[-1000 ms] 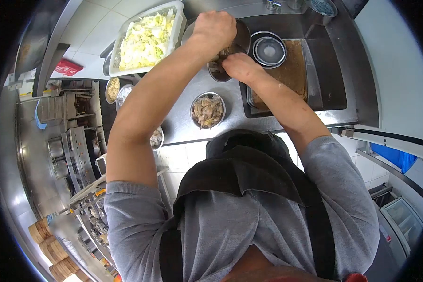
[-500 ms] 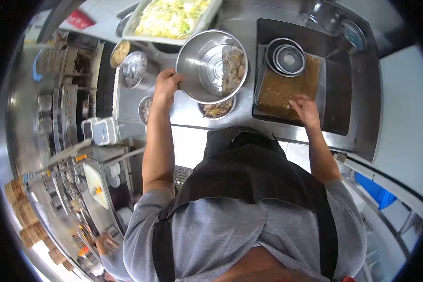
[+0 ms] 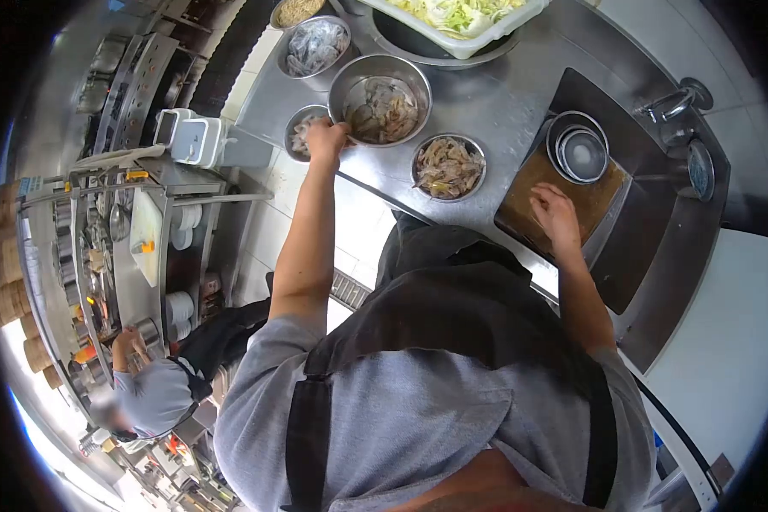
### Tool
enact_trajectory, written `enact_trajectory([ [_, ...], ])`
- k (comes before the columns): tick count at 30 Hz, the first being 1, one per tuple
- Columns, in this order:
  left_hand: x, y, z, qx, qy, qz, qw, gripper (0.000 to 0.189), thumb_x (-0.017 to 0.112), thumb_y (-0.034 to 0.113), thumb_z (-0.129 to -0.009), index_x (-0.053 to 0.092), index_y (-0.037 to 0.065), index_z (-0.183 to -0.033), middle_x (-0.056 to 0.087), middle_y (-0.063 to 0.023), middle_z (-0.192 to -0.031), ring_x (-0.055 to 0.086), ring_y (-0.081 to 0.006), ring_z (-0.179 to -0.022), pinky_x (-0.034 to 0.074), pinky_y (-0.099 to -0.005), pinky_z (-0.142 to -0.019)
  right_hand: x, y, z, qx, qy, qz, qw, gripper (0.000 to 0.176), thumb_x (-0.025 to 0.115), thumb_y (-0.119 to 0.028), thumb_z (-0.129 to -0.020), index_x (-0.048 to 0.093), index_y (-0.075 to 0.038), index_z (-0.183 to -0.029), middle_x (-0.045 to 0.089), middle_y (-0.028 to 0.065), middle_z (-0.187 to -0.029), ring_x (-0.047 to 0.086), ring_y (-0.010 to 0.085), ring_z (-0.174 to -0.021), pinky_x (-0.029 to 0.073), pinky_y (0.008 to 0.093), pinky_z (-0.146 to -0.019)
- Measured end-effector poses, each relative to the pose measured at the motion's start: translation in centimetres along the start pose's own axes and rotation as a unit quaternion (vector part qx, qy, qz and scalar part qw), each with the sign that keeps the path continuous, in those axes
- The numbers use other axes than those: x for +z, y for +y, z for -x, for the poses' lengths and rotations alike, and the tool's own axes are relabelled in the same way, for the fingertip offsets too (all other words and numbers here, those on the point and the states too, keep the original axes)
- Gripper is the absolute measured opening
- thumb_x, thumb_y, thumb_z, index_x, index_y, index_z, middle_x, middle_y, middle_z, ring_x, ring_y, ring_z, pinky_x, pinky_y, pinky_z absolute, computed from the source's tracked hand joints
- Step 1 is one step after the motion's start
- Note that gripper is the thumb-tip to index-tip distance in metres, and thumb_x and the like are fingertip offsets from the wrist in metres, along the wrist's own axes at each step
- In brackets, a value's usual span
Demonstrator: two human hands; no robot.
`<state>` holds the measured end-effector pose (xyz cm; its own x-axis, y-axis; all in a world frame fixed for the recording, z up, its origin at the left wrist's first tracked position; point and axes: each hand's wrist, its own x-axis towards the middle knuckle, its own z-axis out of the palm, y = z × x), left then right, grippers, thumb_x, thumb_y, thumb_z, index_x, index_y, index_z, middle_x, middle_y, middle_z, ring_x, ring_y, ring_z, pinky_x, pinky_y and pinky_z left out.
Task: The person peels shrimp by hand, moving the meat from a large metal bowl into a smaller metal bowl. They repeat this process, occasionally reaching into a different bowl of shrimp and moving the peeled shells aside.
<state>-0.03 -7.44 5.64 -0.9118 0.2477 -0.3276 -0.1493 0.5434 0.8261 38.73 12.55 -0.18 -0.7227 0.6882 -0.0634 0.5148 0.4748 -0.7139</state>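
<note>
panfan: any tips for handling that big steel bowl [image 3: 384, 67]? it's over the counter [image 3: 495, 111], slightly far of the gap between two smaller bowls, with what looks like raw shrimp [image 3: 392, 111] inside. left hand [image 3: 324, 139] is grasping the near left rim.

sudsy: yeah, i'd pinch the rim firmly and keep it level, since a one-sided grip lets the load tip it. if it needs lifting, i'd support the far side with the other palm and clear the scraps bowl [image 3: 482, 173] on the right.

panfan: and the right hand [image 3: 557, 215]?

sudsy: fingers loosely curled above the brown board [image 3: 518, 200], no grip on anything i can see. can't tell if it's touching the board.

panfan: what else is unclear?

sudsy: the left fingertips under the rim, and whether the bowl's base sits flat. that hand also covers part of the left small bowl [image 3: 288, 134], and the tub of chopped greens [image 3: 486, 40] is cut off at the far edge.
</note>
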Motion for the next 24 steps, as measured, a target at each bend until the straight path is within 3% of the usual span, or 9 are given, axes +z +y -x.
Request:
enact_trajectory([
  [3,1.2,-1.2,-1.7,-0.027,-0.058,0.014,0.998,0.015,0.063,-0.002,-0.074,0.064,-0.01,-0.086,0.065,-0.0132,-0.081,0.064,-0.0202,-0.07,0.059,-0.0329,-0.062,1.5,-1.8,-2.1,-0.089,-0.039,0.012,0.995,0.024,0.062,-0.013,-0.083,0.066,-0.001,-0.103,0.066,0.0135,-0.103,0.064,0.0331,-0.09,0.051,0.0393,-0.079],
  [8,2.5,-5.7,-5.6,-0.053,-0.124,0.092,0.987,0.023,0.063,0.0,-0.078,0.058,-0.01,-0.099,0.062,-0.013,-0.085,0.065,-0.0234,-0.069,0.061,-0.0356,-0.061,4.3,-4.2,-3.6,-0.031,-0.104,-0.025,0.994,0.031,0.063,-0.013,-0.082,0.064,-0.002,-0.11,0.065,0.017,-0.102,0.065,0.0333,-0.087,0.051,0.0392,-0.078],
  [10,1.8,-4.8,-5.3,-0.006,-0.143,-0.028,0.989,0.019,0.061,0.007,-0.082,0.058,-0.01,-0.09,0.062,-0.0159,-0.081,0.067,-0.0239,-0.067,0.062,-0.0354,-0.055,5.1,-4.9,-3.9,-0.023,-0.115,-0.041,0.992,0.034,0.063,-0.013,-0.081,0.063,-0.002,-0.114,0.065,0.0183,-0.102,0.065,0.0336,-0.086,0.051,0.0393,-0.077],
  [12,0.9,-2.7,-4.5,-0.007,-0.127,-0.073,0.989,0.022,0.06,0.013,-0.084,0.061,-0.007,-0.094,0.065,-0.0175,-0.082,0.068,-0.0276,-0.068,0.061,-0.038,-0.061,5.8,-5.0,-4.0,-0.022,-0.116,-0.074,0.99,0.037,0.063,-0.014,-0.082,0.062,-0.002,-0.117,0.065,0.0209,-0.101,0.066,0.0342,-0.084,0.051,0.0399,-0.076],
  [14,0.4,-1.5,-4.3,0.299,0.053,-0.305,0.903,0.024,0.06,0.018,-0.084,0.064,-0.001,-0.098,0.067,-0.0193,-0.089,0.068,-0.0317,-0.075,0.058,-0.04,-0.072,5.9,-5.1,-4.4,-0.028,-0.125,-0.054,0.99,0.037,0.063,-0.015,-0.082,0.062,-0.002,-0.117,0.065,0.0212,-0.101,0.066,0.0344,-0.085,0.051,0.0402,-0.076],
  [15,1.0,-0.1,-3.9,0.328,0.053,-0.292,0.897,0.025,0.061,0.02,-0.081,0.066,0.004,-0.099,0.066,-0.0211,-0.099,0.066,-0.0339,-0.085,0.054,-0.0406,-0.08,5.9,-5.1,-4.5,-0.034,-0.13,-0.035,0.99,0.038,0.064,-0.015,-0.082,0.061,-0.001,-0.117,0.065,0.0216,-0.101,0.066,0.0346,-0.085,0.051,0.0404,-0.075],
  [19,7.2,1.0,-5.7,0.335,-0.098,-0.422,0.837,0.027,0.065,0.022,-0.079,0.068,0.008,-0.101,0.068,-0.0178,-0.095,0.067,-0.0321,-0.089,0.054,-0.0419,-0.079,5.7,-5.2,-5.0,-0.019,-0.162,-0.013,0.986,0.039,0.064,-0.016,-0.082,0.061,-0.002,-0.119,0.065,0.0216,-0.101,0.066,0.0347,-0.085,0.051,0.0404,-0.075],
  [21,9.9,0.8,-6.4,0.253,-0.229,-0.583,0.738,0.03,0.062,0.021,-0.082,0.068,0.007,-0.108,0.065,-0.0151,-0.114,0.063,-0.0314,-0.105,0.052,-0.0408,-0.088,5.4,-5.4,-5.1,-0.016,-0.174,-0.018,0.984,0.04,0.064,-0.017,-0.083,0.061,-0.003,-0.12,0.065,0.0213,-0.099,0.065,0.0346,-0.084,0.051,0.0402,-0.076],
  [24,11.0,-0.5,-7.4,0.193,-0.238,-0.597,0.741,0.038,0.07,0.023,-0.077,0.067,0.006,-0.111,0.064,-0.016,-0.116,0.064,-0.0307,-0.105,0.052,-0.04,-0.089,4.8,-6.4,-4.4,0.001,-0.142,-0.033,0.989,0.04,0.064,-0.017,-0.083,0.061,-0.004,-0.12,0.065,0.0215,-0.098,0.065,0.0349,-0.084,0.051,0.0402,-0.076],
])
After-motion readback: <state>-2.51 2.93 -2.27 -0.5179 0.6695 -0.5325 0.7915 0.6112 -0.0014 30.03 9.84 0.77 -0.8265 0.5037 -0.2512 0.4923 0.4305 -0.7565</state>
